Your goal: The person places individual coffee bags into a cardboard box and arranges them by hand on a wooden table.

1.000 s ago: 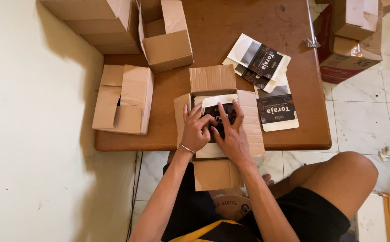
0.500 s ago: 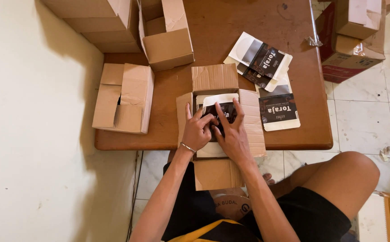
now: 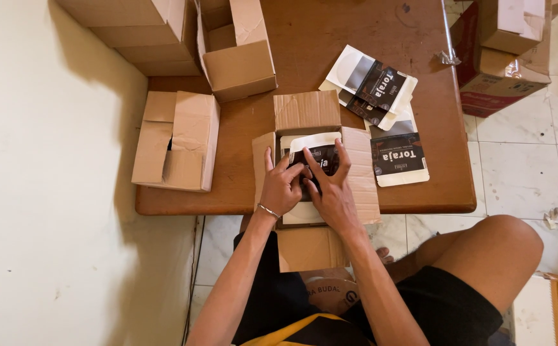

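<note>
Closed carton [image 3: 175, 141] left on wooden table [image 3: 330, 38]; open carton [image 3: 237, 54] behind; flat pouches [image 3: 375, 86] right.

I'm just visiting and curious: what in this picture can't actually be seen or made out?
All from the head view:
- Inside of the open box: the left hand and right hand cover most of the dark packet in it.
- Stacked boxes at the top left: cut off by the picture's edge.
- Small crumpled scrap on the table: too small to identify.
- Closed box on the left: flaps hide what it contains.
</note>
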